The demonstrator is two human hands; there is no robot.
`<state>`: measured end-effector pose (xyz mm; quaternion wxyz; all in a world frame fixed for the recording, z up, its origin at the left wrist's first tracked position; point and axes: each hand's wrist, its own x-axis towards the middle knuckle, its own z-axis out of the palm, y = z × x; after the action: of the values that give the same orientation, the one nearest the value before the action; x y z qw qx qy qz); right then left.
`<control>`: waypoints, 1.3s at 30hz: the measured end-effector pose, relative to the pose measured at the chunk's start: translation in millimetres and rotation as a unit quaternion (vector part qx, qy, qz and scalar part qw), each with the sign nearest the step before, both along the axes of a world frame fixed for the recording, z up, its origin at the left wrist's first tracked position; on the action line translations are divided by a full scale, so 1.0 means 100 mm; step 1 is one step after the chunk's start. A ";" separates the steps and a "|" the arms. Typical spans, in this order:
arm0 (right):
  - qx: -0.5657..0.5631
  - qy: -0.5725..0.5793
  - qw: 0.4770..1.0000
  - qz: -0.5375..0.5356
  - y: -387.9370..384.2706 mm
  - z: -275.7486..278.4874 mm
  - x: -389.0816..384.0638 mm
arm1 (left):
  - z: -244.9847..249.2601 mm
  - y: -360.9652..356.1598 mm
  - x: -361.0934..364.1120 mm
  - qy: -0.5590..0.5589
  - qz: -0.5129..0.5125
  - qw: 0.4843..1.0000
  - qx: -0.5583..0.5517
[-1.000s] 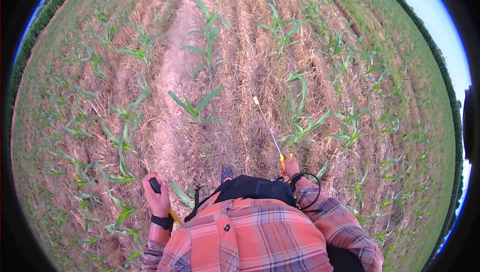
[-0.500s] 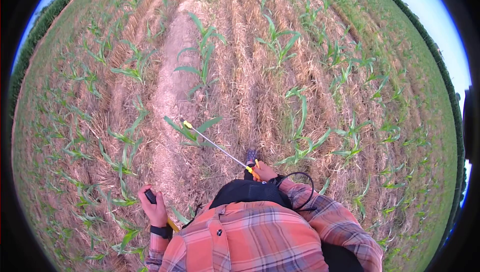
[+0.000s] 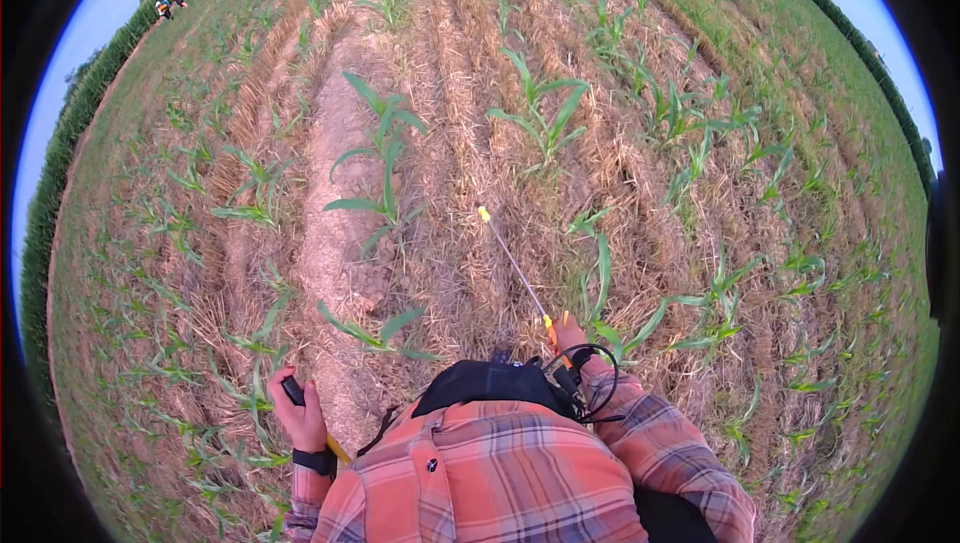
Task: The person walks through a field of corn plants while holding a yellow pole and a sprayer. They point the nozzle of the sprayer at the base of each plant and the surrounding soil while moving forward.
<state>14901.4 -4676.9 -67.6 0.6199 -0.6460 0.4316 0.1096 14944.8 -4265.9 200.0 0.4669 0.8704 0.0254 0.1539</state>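
My left hand [image 3: 302, 417] is wrapped round a black handle grip [image 3: 293, 390] at the lower left, and a yellow rod shows beside that wrist. My right hand [image 3: 569, 334] holds the orange handle of a spray wand [image 3: 518, 269]. The wand's thin metal tube points forward and slightly left, ending in a yellow nozzle above straw-covered soil. A black hose [image 3: 612, 375] loops beside my right wrist. Green young plants [image 3: 380, 339] stand to the left of the wand, and others [image 3: 605, 278] to its right.
Rows of young plants [image 3: 545, 123] run forward through dry straw, with a bare soil strip [image 3: 335, 213] left of centre. Two people [image 3: 170, 4] are far off at the upper left. A dark green hedge line borders the field.
My right hand has moved right, and the wand's nozzle has swung right and forward, away from the plant at the left. My left hand still holds the black grip.
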 end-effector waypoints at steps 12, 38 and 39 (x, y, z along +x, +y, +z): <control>-0.050 0.009 0.975 -0.217 -1.05 -0.02 0.34 | -0.10 -0.30 0.79 0.064 0.014 0.998 -0.012; 0.011 0.005 0.973 0.231 0.19 0.77 3.33 | -0.22 -0.28 3.40 0.072 -0.037 0.988 -0.128; 0.035 -0.002 0.969 0.246 0.18 0.78 3.41 | -0.27 -0.26 3.44 0.071 -0.038 0.989 -0.127</control>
<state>15242.0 -4659.2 10.3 0.5975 -0.7101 0.2542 0.2723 15289.2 -4291.8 173.1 0.5759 0.8134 0.0445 0.0689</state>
